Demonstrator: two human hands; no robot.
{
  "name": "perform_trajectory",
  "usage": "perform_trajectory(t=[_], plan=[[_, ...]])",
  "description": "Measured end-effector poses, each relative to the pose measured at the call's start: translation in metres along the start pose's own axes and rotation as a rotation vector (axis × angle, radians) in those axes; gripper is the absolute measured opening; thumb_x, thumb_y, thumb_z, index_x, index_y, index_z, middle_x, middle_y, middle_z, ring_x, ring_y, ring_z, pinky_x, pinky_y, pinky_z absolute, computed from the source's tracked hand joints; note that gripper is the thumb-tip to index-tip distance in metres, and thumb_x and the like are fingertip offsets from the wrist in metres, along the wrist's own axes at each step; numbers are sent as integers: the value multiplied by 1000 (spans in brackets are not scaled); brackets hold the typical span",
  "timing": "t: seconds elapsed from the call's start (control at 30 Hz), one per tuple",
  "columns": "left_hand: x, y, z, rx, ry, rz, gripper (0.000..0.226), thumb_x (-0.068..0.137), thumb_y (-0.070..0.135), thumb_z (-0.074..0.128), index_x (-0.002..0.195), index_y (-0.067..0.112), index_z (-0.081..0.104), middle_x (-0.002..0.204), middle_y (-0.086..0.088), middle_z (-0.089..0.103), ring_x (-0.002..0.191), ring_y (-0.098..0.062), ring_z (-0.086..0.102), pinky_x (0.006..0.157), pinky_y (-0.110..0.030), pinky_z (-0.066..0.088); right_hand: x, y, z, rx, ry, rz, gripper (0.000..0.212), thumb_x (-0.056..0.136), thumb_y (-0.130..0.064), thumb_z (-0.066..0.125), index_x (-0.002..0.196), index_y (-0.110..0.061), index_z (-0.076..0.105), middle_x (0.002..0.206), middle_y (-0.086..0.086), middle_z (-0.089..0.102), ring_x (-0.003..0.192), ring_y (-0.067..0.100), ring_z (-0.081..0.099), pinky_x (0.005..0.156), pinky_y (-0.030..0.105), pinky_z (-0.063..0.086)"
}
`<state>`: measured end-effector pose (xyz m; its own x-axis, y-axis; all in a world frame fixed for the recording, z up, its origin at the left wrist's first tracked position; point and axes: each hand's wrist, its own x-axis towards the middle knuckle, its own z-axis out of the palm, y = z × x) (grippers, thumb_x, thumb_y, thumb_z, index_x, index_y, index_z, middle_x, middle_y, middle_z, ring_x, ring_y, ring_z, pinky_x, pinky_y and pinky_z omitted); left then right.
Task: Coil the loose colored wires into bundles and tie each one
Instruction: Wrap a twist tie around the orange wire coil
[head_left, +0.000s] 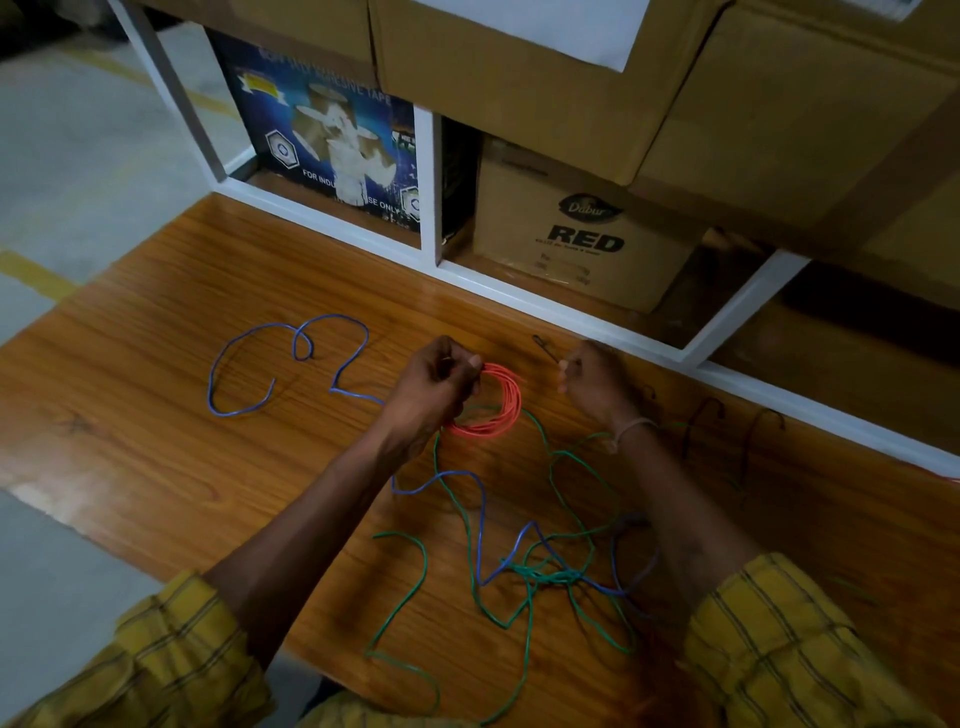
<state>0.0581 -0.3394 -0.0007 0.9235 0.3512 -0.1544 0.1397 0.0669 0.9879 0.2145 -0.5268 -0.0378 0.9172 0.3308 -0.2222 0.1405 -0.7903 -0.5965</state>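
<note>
Your left hand (434, 384) grips the red coil (493, 400) near the worktop's (156, 312) far edge; your right hand (592, 379) pinches a thin tie. Blue wire (249, 364) and green wire (524, 587) tangle toward the near edge. Cardboard boxes (582, 244) sit behind.

Both hands (434, 387) (595, 384) raised — fingers curled

Single view: head-worn wide-angle camera, looking forward and steeply down from above the person's chest. Near range; both forearms enter from the 6 o'clock edge. Wooden counter (156, 364) fills the middle and lower frame. White shelf frame (431, 192) with cardboard boxes (576, 244) spans 12 to 2 o'clock. Grey floor (78, 156) at 9 to 11 o'clock. Edges bow with lens distortion.
</note>
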Motion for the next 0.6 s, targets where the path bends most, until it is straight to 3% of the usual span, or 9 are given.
perform_trajectory(t=[0.1,0.2,0.27,0.37,0.47,0.6], plan=[[0,-6,2,20,24,-19,13,109,11,57,97,8,55,77,-15,55,48,-7,40,45,-23,33,-26,-9,-13,292,16,-109,20,100,-6,54,85,-18,56,85,1,65,77,16,63,71,36,52],[-2,-8,2,18,20,-29,15,109,12,58,95,10,54,78,-16,55,50,-11,39,47,-24,32,-52,-24,-29,403,25,-211,4,98,-5,60,97,-10,61,89,10,70,75,18,64,72,34,54],[-3,-9,4,14,21,-43,14,109,12,58,95,10,54,77,-15,55,51,-13,38,48,-25,31,-67,-33,-39,456,3,-244,10,98,-5,61,104,-12,64,91,9,71,74,14,65,71,28,54],[-5,-8,7,0,30,-58,17,109,11,57,93,11,53,77,-17,54,48,-11,37,46,-23,30,-82,-42,-51,444,-24,-295,21,99,-3,58,98,-22,67,85,0,70,69,6,63,69,23,52],[-7,-5,11,-18,34,-61,20,109,11,57,90,13,53,73,-13,55,48,-12,37,46,-23,29,-94,-48,-60,350,-14,-345,26,99,-6,60,90,-29,68,80,-3,69,70,8,64,72,31,53],[-12,-2,14,-16,37,-49,20,109,11,56,90,14,53,73,-12,56,48,-11,38,46,-23,29,-109,-55,-68,203,-50,-461,16,94,-8,68,89,-22,75,82,-14,71,81,5,67,74,25,52]])
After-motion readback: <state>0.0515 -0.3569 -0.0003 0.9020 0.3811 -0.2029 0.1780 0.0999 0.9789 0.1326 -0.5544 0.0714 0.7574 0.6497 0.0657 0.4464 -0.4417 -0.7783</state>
